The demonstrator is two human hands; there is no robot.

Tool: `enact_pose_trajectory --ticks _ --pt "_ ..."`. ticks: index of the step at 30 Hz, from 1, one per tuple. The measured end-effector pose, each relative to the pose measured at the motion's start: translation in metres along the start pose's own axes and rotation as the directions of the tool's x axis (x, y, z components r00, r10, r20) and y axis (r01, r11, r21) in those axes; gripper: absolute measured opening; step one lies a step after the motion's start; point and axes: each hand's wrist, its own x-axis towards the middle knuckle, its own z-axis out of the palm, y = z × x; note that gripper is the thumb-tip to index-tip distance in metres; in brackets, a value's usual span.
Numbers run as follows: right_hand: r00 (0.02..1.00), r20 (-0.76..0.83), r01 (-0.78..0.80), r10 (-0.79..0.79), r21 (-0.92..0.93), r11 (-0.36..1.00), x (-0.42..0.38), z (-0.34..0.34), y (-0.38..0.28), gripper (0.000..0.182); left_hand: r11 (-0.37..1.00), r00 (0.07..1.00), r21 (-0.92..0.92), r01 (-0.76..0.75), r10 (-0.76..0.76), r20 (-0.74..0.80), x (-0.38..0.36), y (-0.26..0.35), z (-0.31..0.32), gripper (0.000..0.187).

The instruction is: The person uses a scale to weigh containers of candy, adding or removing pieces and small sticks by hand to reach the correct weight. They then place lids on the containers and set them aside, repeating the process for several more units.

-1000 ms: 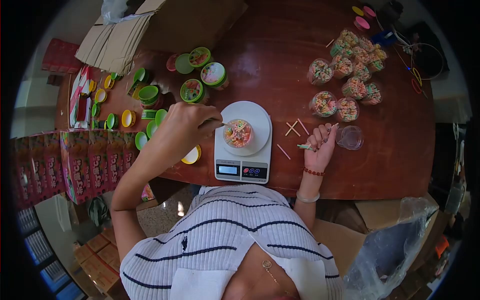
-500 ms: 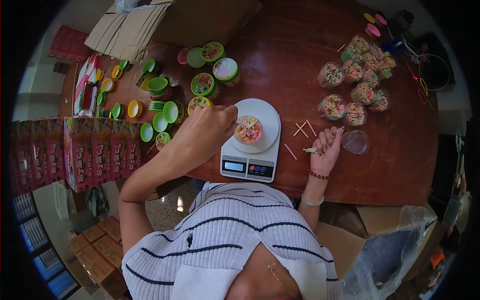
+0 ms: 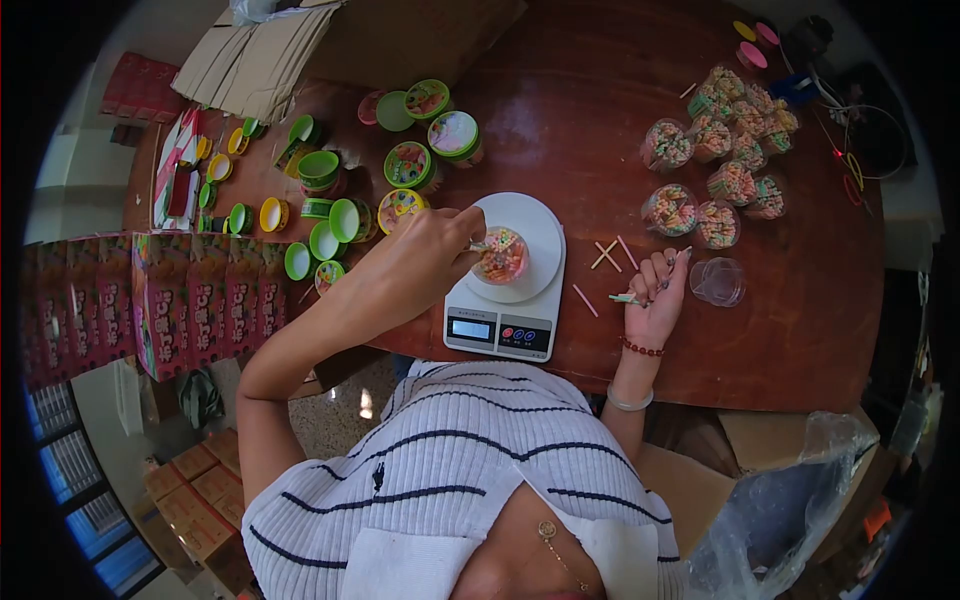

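A clear plastic cup (image 3: 505, 262) packed with colourful candy-like sticks stands on the white digital kitchen scale (image 3: 548, 300). My left hand (image 3: 432, 255) reaches in from the left, its fingers pinched together at the cup's left rim. What they hold, if anything, is hidden. Palm up on the right, my right hand (image 3: 655, 295) has its fingers curled round a few short green and white sticks (image 3: 627, 298). Close by, several loose pink and yellowish sticks (image 3: 606, 256) lie on the table. An unfilled clear cup (image 3: 718, 282) lies just right of my right hand.
Filled stick cups (image 3: 732, 183) cluster at the back right. Green and yellow tubs and lids (image 3: 350, 222) spread over the left side. Pink printed boxes (image 3: 205, 305) stand at the left edge, flattened cardboard (image 3: 250, 65) behind. Scissors (image 3: 853, 175) and cables lie far right.
The fingers of my left hand have come down and closer against the cup's rim. My right hand keeps its curled hold on the sticks. The whole view has shifted slightly.
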Motion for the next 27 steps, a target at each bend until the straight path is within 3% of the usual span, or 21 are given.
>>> enact_pose_trajectory --ticks 2,4,5,7,13,17,19,23,25,26,27 --pt "1.000 0.005 -0.004 0.004 -0.006 1.000 0.000 0.001 0.000 0.027 1.000 1.000 -0.007 -0.009 0.009 -0.010 0.001 0.002 0.001 0.016" --pt "1.000 -0.016 -0.004 0.004 -0.007 1.000 -0.001 0.004 0.000 0.028 0.979 1.000 0.204 0.012 -0.008 -0.020 0.001 0.002 0.006 0.012" --pt "1.000 -0.016 -0.006 0.005 -0.007 1.000 -0.001 0.003 0.000 0.028 0.979 1.000 0.204 0.013 -0.009 -0.020 0.000 0.000 0.010 0.012" --pt "1.000 -0.006 -0.002 0.002 -0.004 1.000 0.000 0.000 -0.001 0.028 0.937 0.970 0.309 -0.162 0.209 -0.125 -0.003 -0.006 0.020 0.017" --pt "1.000 0.021 0.000 0.000 0.038 0.999 0.001 -0.004 -0.001 0.028 0.901 0.936 0.365 -0.234 0.310 -0.168 -0.007 -0.016 0.032 0.019" --pt "1.000 0.007 0.006 -0.006 0.007 1.000 0.000 -0.001 0.000 0.028 0.937 0.910 0.255 -0.239 0.308 -0.278 -0.006 -0.022 0.037 0.018" --pt "1.000 0.006 0.015 -0.015 -0.003 1.000 0.000 0.000 0.000 0.028 0.985 0.938 0.000 -0.175 0.167 -0.303 -0.006 -0.020 0.032 0.019" --pt "1.000 0.004 0.015 -0.015 -0.014 1.000 -0.001 0.001 0.002 0.028 0.975 0.920 -0.005 -0.224 0.210 -0.330 -0.008 -0.029 0.038 0.020" --pt "0.999 -0.026 0.041 -0.039 0.058 0.997 -0.001 0.002 0.002 0.029 0.949 0.879 0.156 -0.274 0.313 -0.361 -0.007 -0.028 0.041 0.018" --pt "0.999 -0.024 0.041 -0.040 0.054 0.998 -0.005 0.004 0.000 0.029 0.949 0.877 0.153 -0.274 0.313 -0.364 -0.006 -0.021 0.043 0.018" --pt "0.998 0.054 0.009 -0.018 0.169 0.986 -0.011 0.012 -0.004 0.029 0.950 0.864 0.031 -0.309 0.295 -0.408 -0.004 -0.005 0.044 0.021"
